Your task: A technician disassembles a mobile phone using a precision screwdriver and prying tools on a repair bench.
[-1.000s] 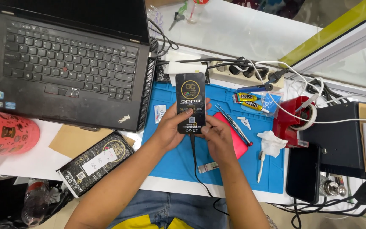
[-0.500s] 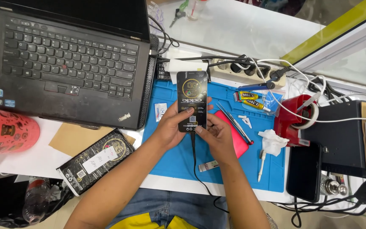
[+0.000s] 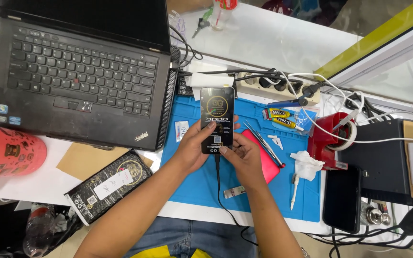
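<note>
Item: black smartphone [image 3: 217, 119], screen lit with a gold emblem, held upright over the blue work mat [image 3: 249, 186] near the middle of the table [image 3: 48, 184], a dark cable [image 3: 220, 186] plugged into its lower end and trailing toward the table's near edge. Left hand [image 3: 194, 150]: grasping the phone from its left side, thumb laid across the lower screen. Right hand [image 3: 244, 160]: cupping the phone's lower right corner, fingertip at the bottom edge of the glass. Handling note: the grip looks best kept on the frame edges, thumbs light on the glass, with slack left in the cable so the port is not levered; judged, not seen. Adjacent: red flat case or panel [image 3: 266, 165] under the right hand; tweezers [image 3: 264, 142] just beside it; two small glue tubes [image 3: 279, 118] toward the mat's far edge; white tissue [image 3: 307, 165]; red tape dispenser [image 3: 331, 138] at the mat's right edge; second dark phone [image 3: 341, 198] lying flat near the table's near right corner; open black laptop [image 3: 77, 86] at the far left; packaged black accessory [image 3: 108, 184] near the left near edge.
</note>
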